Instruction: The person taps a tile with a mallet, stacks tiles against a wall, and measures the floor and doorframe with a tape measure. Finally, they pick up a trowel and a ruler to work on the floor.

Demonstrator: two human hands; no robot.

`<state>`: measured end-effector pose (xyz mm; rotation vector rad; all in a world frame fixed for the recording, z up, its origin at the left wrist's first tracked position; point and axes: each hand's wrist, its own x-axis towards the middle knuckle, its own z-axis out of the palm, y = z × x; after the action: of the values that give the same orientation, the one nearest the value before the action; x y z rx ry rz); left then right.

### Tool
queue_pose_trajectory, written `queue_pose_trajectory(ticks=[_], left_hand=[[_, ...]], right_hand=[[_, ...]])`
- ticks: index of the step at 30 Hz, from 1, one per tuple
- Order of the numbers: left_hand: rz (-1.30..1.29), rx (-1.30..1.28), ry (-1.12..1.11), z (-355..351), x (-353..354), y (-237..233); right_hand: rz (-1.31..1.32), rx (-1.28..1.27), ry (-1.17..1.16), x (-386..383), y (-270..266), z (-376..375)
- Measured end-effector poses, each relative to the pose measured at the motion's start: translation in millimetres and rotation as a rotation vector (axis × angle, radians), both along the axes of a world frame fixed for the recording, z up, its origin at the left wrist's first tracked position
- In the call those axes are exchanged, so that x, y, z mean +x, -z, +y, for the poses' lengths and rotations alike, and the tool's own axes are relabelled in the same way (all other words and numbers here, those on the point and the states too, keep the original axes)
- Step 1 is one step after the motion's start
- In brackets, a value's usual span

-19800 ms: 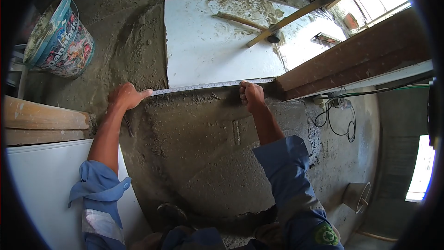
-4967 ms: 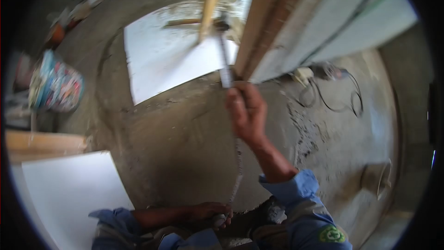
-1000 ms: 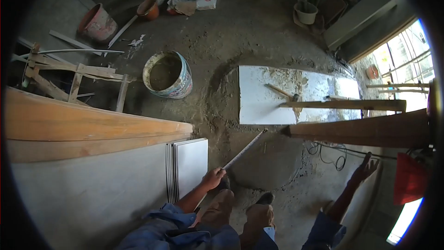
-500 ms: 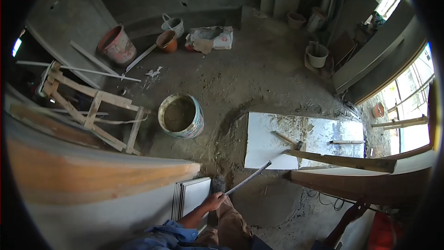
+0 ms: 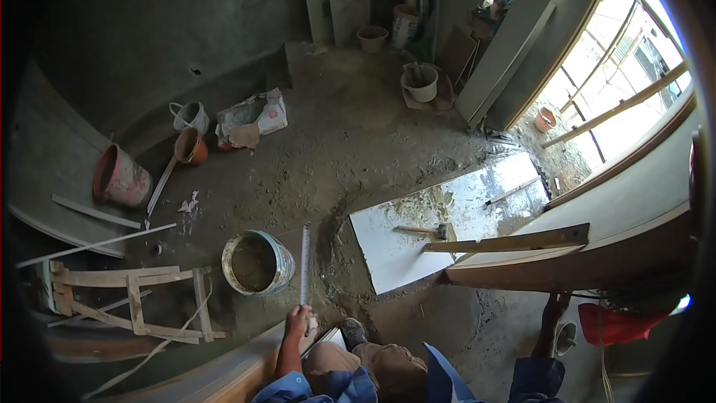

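Note:
My left hand (image 5: 297, 322) is closed around the near end of a long, thin ruler-like metal strip (image 5: 305, 265). The strip points away from me, just right of a bucket (image 5: 277, 261) with murky contents. Over on the right, my right hand (image 5: 553, 312) is at the lower edge of a brown panel (image 5: 514, 277); its fingers seem curled on that edge, their tips partly hidden. A mud-smeared white board (image 5: 388, 254) lies on the floor ahead, with a hammer (image 5: 441, 231) on it.
A wooden bar (image 5: 514, 242) juts over the board. At left lies a wooden frame (image 5: 136, 302). Farther back are a reddish bucket (image 5: 123, 177), an orange pot (image 5: 191, 148), an opened sack (image 5: 252, 118) and a white bucket (image 5: 420, 83). A red cloth-like item (image 5: 619, 324) hangs near my right hand.
My view has turned to the right. My left hand has swung the strip from pointing at the board to pointing straight ahead, beside the bucket. My right hand remains by the panel edge.

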<state>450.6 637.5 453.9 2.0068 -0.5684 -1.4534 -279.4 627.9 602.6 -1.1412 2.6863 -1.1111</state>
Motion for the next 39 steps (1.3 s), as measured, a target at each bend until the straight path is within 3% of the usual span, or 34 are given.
queue_pose_trajectory(ticks=[2,8,10,15,16,18,24,28,31,33,35,38,39], left_hand=[[-0.046,-0.107,-0.009,-22,28,-10],[-0.009,-0.175,-0.069,-86,61,-87],[0.021,-0.137,-0.105,-107,63,-102],[0.117,-0.012,-0.148,-148,85,-82],[0.130,0.016,-0.158,-154,90,-75],[0.205,0.031,-0.159,-164,108,-58],[0.167,0.237,-0.075,-219,181,-33],[0.008,0.207,0.092,-291,261,-39],[-0.057,0.202,0.135,-369,301,-77],[-0.141,0.092,0.258,-437,322,-90],[-0.237,0.057,0.315,-505,309,-125],[-0.258,0.035,0.383,-598,275,-147],[-0.257,0.041,0.398,-625,263,-144]], right_hand=[[-0.107,-0.032,0.047,31,-26,-8],[-0.202,-0.187,0.009,24,2,0],[-0.157,-0.180,0.106,43,-13,-5],[-0.062,-0.184,0.321,77,-35,-19],[-0.029,-0.140,0.388,75,-32,-17],[0.325,0.100,0.558,30,36,5],[0.107,0.556,0.837,114,-5,-18],[-0.169,0.783,0.725,157,-3,-61],[-0.783,0.525,0.647,232,5,-118],[-0.858,0.629,0.511,286,2,-156],[-0.520,0.738,0.162,299,79,-143],[-0.478,0.767,0.083,344,90,-179],[-0.627,0.765,0.138,356,94,-192]])
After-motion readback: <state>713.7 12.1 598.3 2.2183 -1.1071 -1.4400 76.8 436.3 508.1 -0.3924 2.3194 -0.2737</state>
